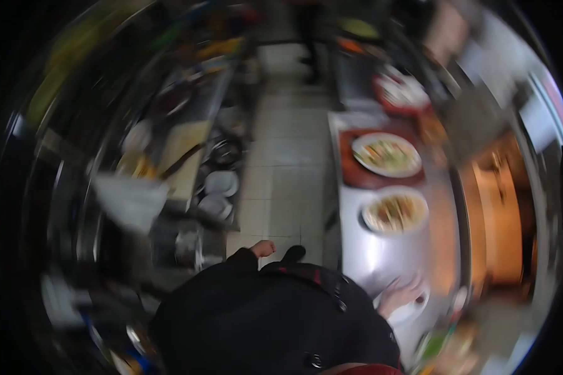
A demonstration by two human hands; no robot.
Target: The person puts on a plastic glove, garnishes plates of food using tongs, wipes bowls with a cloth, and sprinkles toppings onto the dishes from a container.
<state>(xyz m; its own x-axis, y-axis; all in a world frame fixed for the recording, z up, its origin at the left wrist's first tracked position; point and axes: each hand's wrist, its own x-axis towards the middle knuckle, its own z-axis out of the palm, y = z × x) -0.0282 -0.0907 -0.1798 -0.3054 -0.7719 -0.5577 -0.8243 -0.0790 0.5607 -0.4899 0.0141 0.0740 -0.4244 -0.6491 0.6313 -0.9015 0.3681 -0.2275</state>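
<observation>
My left hand (264, 248) hangs low in front of my dark jacket, over the aisle floor. Its fingers are curled in and nothing shows in them. My right hand (403, 295), blurred by motion, is over a white plate (413, 311) on the steel counter at the right. Its fingers look stretched out; whether they touch the plate I cannot tell. Farther along that counter is an oval plate of food (396, 211). Beyond it, a second oval plate with greenish and orange food (388, 154) rests on a reddish-brown board (355, 172).
A tiled aisle (284, 150) runs ahead between two counters, with a person's dark leg (306, 37) at its far end. To the left lie a pale cutting board (184, 147), a knife-like dark object (182, 160) and stacked white dishes (221, 183). A red-rimmed bowl (401, 90) stands far right.
</observation>
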